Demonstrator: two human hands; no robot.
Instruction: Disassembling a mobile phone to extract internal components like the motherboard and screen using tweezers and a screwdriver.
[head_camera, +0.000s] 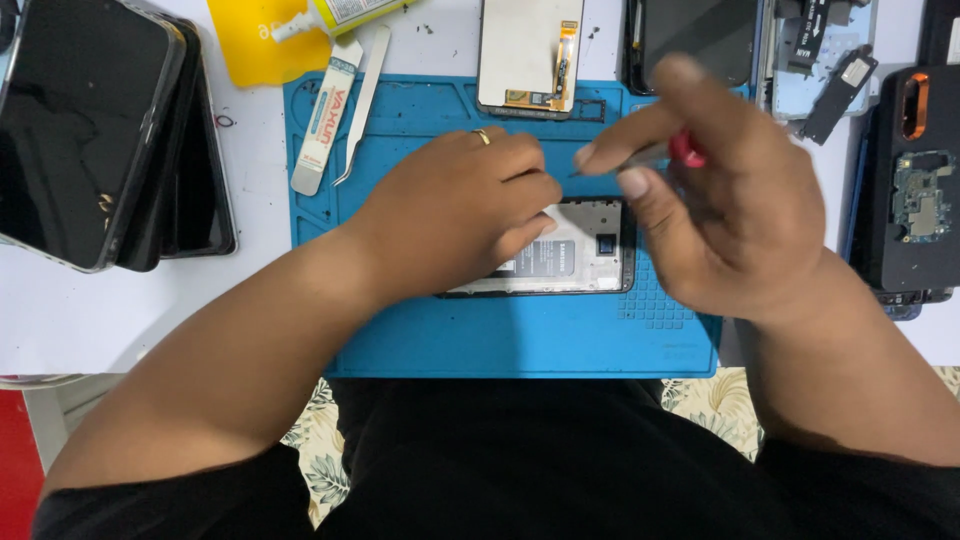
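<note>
The right hand (735, 205) pinches a red-handled tool (686, 150), tip pointing left. The left hand (455, 215) presses flat, fingers curled, on the opened phone (580, 250) lying mid-mat (520, 340). Tweezers (362, 105) and a white tube (325, 115) lie at the mat's upper left.

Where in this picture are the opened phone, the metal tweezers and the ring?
opened phone (585, 250): head view, on its exposed grey inside, right of the left hand.
metal tweezers (362, 105): head view, mid-shaft, on the blue mat.
ring (483, 136): head view, gold band on a left-hand finger.
</note>
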